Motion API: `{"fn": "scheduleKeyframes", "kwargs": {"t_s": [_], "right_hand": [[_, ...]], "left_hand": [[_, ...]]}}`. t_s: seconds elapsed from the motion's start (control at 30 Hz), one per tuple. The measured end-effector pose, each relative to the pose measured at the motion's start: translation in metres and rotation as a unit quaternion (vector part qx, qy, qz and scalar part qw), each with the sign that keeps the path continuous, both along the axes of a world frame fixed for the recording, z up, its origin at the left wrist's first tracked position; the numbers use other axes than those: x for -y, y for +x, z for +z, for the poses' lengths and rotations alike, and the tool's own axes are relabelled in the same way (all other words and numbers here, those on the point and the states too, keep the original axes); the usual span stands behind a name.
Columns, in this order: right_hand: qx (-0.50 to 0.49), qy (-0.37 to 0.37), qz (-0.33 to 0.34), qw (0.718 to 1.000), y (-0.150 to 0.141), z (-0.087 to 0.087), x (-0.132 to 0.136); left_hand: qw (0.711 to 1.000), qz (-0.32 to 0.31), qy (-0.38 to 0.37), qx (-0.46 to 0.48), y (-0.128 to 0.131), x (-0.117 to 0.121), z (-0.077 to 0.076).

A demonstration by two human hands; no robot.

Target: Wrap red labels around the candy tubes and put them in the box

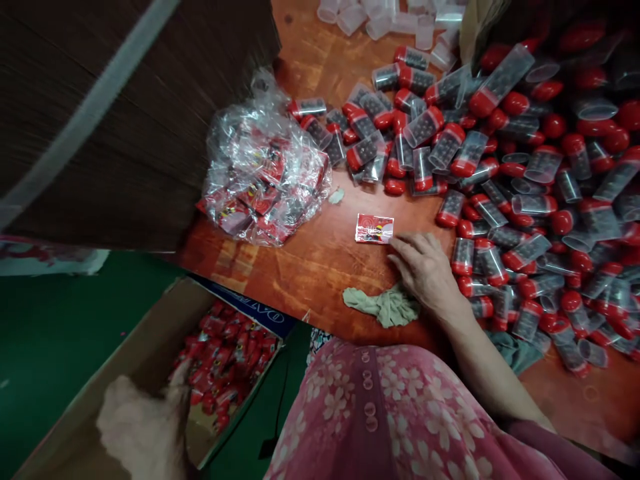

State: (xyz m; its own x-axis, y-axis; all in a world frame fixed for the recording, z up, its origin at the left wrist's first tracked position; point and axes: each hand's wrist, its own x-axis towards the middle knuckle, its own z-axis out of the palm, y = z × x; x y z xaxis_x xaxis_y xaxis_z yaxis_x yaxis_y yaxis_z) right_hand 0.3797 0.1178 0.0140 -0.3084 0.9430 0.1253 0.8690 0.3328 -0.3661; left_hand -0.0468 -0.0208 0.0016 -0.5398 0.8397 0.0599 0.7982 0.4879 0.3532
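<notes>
While the L hand point(145, 420) is over the open carton point(117, 353) at lower left, the R hand point(433, 273) rests on the desk point(300, 273) w/ its fingertips at the lower-right corner of a small red pkt point(367, 229). Pkt lies flat, printed side up, btwn the clear plastic bag point(265, 190) of similar red pkts and the big pile of red-ended tubes point(530, 250); a pale scrap point(337, 195) lies nearby, and a greenish cloth point(383, 307) is just beside the R hand. Step in hand, as I judge it: handling that single pkt, w/ the L hand's part at the carton. Any move on the pkt calls for a light fingertip touch, since it looks thin & would slide or crease easily. R grip: fingers bent, tips at the pkt edge, but can't tell if thumb & finger pinch it or only rest there. L grip: thumb stands away from the rest, but motion blur hides the fingers, so can't tell if it's wide or holding sth. Carton holds lots of red wrapped pcs point(225, 360); their contents can't be made out, & the L hand and wrist cover part of the inside. Print on the pkt is too small to read. Tubes at far R fade into shadow & run out of view; clear tubes point(380, 20) at top are cut off too.
</notes>
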Motion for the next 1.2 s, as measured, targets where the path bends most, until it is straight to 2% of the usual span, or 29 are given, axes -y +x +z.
{"fn": "scheduleKeyframes", "kwargs": {"t_s": [0.07, 0.13, 0.17, 0.23, 0.33, 0.4, 0.47, 0.6, 0.7, 0.77, 0.87, 0.97, 1.07, 1.2], "right_hand": [[0.046, 0.008, 0.004, 0.999, -0.004, -0.007, -0.009], [0.075, 0.003, 0.016, 0.997, -0.007, -0.012, -0.015], [0.084, 0.001, 0.022, 0.996, -0.007, -0.015, -0.017], [0.095, 0.003, 0.032, 0.995, -0.006, -0.019, -0.018], [0.097, 0.024, 0.045, 0.994, -0.006, -0.023, -0.018], [0.096, 0.033, 0.047, 0.994, -0.007, -0.023, -0.019], [0.093, 0.024, 0.043, 0.994, -0.011, -0.022, -0.022], [0.058, -0.027, 0.033, 0.997, -0.012, -0.013, -0.028], [-0.018, -0.071, 0.04, 0.997, -0.001, 0.0, -0.029], [-0.042, -0.07, 0.025, 0.996, 0.014, 0.009, -0.031], [0.057, -0.013, -0.061, 0.996, 0.038, 0.018, -0.035], [0.16, 0.001, -0.122, 0.98, 0.054, 0.017, -0.044], [0.186, -0.033, -0.123, 0.974, 0.061, 0.012, -0.05], [0.154, -0.08, -0.078, 0.982, 0.064, 0.009, -0.05]], "left_hand": [[0.995, 0.057, 0.067, -0.055, 0.02, -0.015, 0.007], [0.986, -0.005, 0.164, 0.003, 0.055, -0.04, 0.01], [0.975, -0.05, 0.213, 0.027, 0.076, -0.054, 0.011], [0.955, -0.193, 0.211, 0.083, 0.121, -0.084, 0.01], [0.878, -0.404, 0.238, 0.093, 0.184, -0.125, 0.003], [0.836, -0.495, 0.223, 0.082, 0.215, -0.148, -0.006], [0.817, -0.539, 0.192, 0.07, 0.235, -0.165, -0.015], [0.806, -0.573, 0.142, 0.048, 0.247, -0.184, -0.03], [0.799, -0.578, 0.159, 0.047, 0.246, -0.188, -0.032], [0.805, -0.565, 0.174, 0.055, 0.246, -0.189, -0.03], [0.817, -0.545, 0.182, 0.06, 0.249, -0.189, -0.024], [0.823, -0.532, 0.186, 0.067, 0.252, -0.189, -0.02], [0.823, -0.529, 0.186, 0.089, 0.253, -0.187, -0.018], [0.829, -0.513, 0.172, 0.144, 0.251, -0.186, -0.018]]}}
